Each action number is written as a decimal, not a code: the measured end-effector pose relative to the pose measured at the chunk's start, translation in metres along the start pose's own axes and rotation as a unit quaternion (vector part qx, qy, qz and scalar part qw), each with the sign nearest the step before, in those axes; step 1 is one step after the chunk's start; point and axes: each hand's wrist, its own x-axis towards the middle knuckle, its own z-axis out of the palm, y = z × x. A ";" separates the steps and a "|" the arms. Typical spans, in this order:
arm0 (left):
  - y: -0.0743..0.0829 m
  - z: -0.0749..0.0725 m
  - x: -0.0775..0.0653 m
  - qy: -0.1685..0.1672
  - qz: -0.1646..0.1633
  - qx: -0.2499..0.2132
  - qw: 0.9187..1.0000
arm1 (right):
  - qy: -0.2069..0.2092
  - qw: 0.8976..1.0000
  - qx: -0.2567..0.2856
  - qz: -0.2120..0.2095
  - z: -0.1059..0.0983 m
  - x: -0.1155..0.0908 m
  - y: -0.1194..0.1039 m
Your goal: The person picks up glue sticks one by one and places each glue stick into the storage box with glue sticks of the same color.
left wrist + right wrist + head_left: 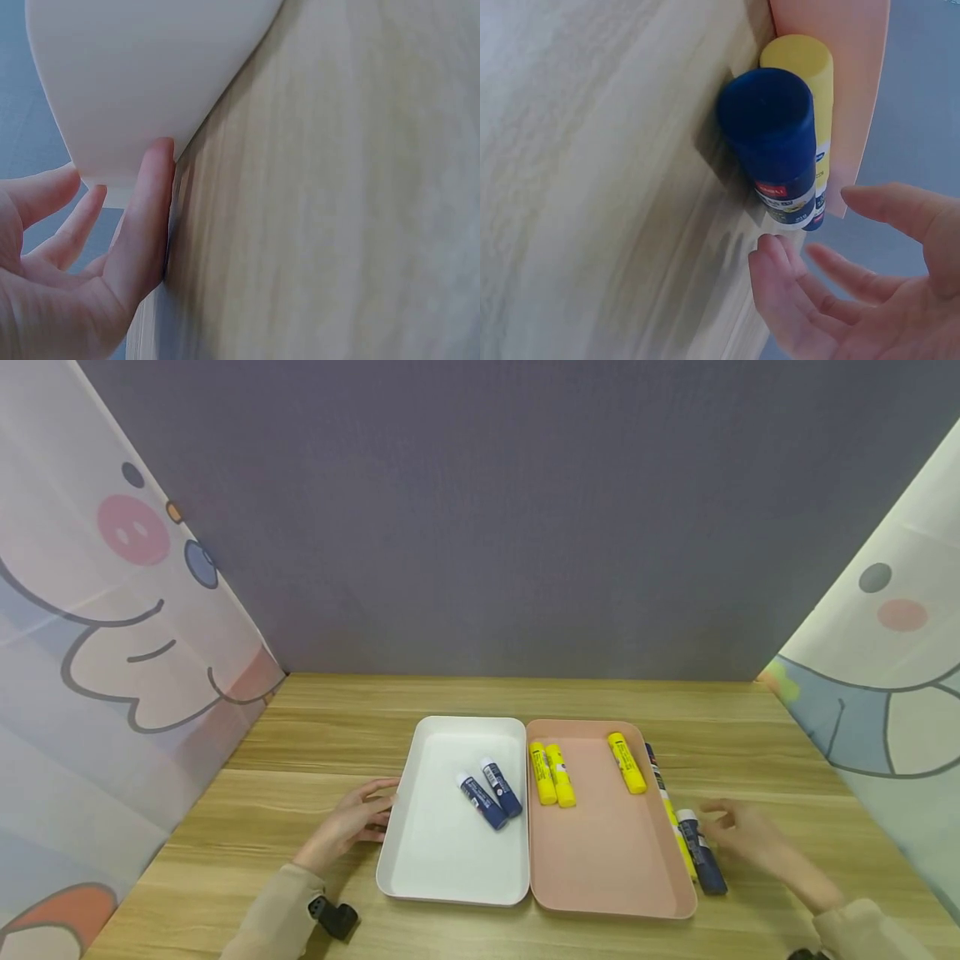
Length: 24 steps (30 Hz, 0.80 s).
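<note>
My left hand [352,822] is at the left side of the white tray [397,860], its fingertips touching the outer wall [142,82]. Inside that tray lie two blue glue sticks [482,802] with white caps. Beyond the right side of the pink tray [607,877], my right hand [746,835] is held with fingers loosely bent and apart, nothing between them. Just off its fingertips lies a blue glue stick [702,856], also large in the right wrist view [769,127]. A yellow glue stick [802,60] lies between it and the pink tray's wall.
Three yellow glue sticks [626,764] lie in the pink tray, two of them side by side at its left. Part of another dark blue stick [651,757] shows along its right wall. Both trays stand edge to edge on the wooden table [337,702], before a grey panel [480,527].
</note>
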 end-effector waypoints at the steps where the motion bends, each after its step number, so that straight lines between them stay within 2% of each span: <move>1: 0.000 0.000 0.000 0.000 0.000 0.000 1.000 | -0.002 1.000 0.001 0.001 0.001 -0.001 0.000; 7: -0.001 0.000 0.000 0.000 -0.001 -0.002 1.000 | -0.024 0.999 0.021 0.009 0.004 -0.004 0.003; 20: -0.001 0.000 0.000 0.004 0.001 -0.002 1.000 | -0.031 0.999 0.007 0.028 0.009 -0.002 0.007; 24: -0.002 0.000 0.001 0.004 0.002 -0.003 1.000 | -0.040 0.999 0.010 0.021 0.010 -0.003 0.007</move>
